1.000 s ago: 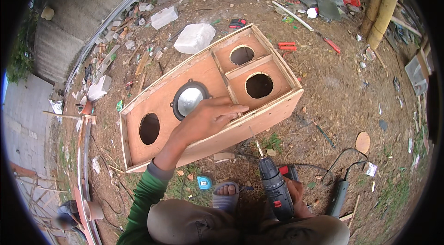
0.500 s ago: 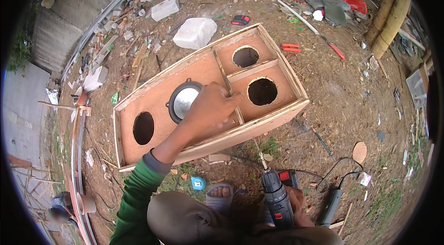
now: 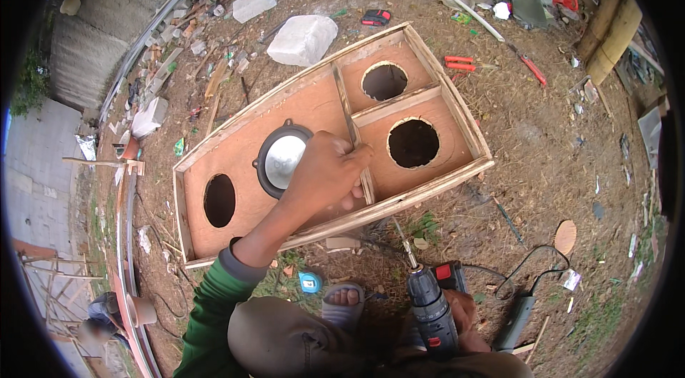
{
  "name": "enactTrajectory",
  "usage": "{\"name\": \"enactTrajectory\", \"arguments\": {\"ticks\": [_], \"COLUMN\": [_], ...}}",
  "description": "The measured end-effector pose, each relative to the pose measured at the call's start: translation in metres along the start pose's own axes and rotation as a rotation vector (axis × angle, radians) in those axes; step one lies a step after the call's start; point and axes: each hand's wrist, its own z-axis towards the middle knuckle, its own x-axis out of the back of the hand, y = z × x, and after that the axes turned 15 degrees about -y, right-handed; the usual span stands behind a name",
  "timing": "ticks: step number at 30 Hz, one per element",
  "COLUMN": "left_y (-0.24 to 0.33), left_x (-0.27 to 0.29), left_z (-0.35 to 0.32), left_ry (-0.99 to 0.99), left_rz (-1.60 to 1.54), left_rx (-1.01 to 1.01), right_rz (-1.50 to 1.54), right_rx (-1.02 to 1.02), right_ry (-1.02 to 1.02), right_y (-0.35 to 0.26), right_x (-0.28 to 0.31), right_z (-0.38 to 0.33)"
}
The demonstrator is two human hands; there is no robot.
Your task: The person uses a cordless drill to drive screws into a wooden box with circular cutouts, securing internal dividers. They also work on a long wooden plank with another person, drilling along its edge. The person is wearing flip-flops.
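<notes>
Head view, looking down on bare, straw-littered ground. A shallow rectangular plywood box [image 3: 314, 114] lies open-side up across the centre of the frame, its pale panels unfinished and its rim made of thin wooden strips. Slim wooden dividers [image 3: 351, 128] split it into a long left compartment and two smaller right ones. Three round holes are cut in the floor panel; a round speaker [image 3: 282, 159] with a black ring and a dull silver cone sits in a fourth, left of centre.

The left hand [image 3: 327, 177], at the end of a green sleeve [image 3: 214, 306], rests just right of the speaker, its fingers [image 3: 354, 157] curled and pressed against the long divider. The right hand [image 3: 464, 317], at lower centre-right, has its fingers wrapped around the grip of a black and red cordless drill [image 3: 432, 306], whose metal bit points up toward the box's near wall without touching it.

A white rough stone block [image 3: 303, 39] lies just beyond the box's far edge, at upper centre.
</notes>
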Motion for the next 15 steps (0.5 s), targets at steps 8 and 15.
{"name": "enactTrajectory", "arguments": {"ticks": [8,15], "left_y": [-0.0003,-0.0057], "left_x": [-0.0039,-0.0065], "left_z": [0.001,-0.0002], "left_ry": [-0.018,-0.02], "left_rz": [-0.15,-0.205], "left_rx": [0.07,0.02], "right_rz": [-0.036,-0.038], "right_rx": [0.022,0.041], "right_ry": [0.014,0.019], "right_y": [-0.0023,-0.0004], "right_x": [0.0041,0.0001], "right_z": [0.0006,0.0018]}}
